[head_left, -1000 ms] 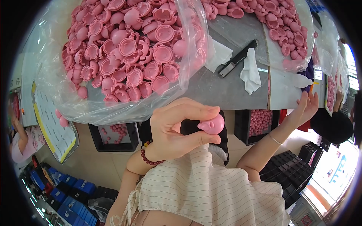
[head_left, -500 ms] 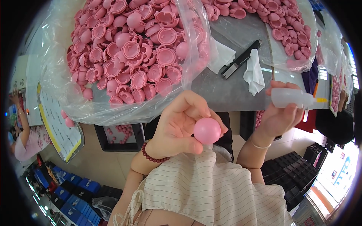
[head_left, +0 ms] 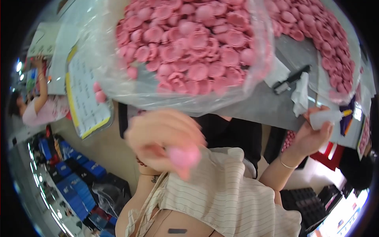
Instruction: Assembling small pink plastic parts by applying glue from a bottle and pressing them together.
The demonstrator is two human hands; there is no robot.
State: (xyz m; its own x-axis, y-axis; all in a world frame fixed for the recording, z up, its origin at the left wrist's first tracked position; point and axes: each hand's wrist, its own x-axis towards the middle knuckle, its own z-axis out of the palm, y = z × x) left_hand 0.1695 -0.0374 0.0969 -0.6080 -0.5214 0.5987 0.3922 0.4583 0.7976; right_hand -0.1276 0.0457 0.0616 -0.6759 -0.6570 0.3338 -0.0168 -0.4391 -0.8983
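Pink piece [head_left: 184, 156] in left hand [head_left: 164, 130]

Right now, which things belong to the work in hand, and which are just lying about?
In use:
- blurred pink piece, in the left hand
- translucent bottle, in the right hand
- probably the heaped pink pieces

Seemingly lying about:
- black tool
- white cloth

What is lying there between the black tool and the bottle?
In the head view: a white cloth, then fingers of the right hand, which holds the bottle.
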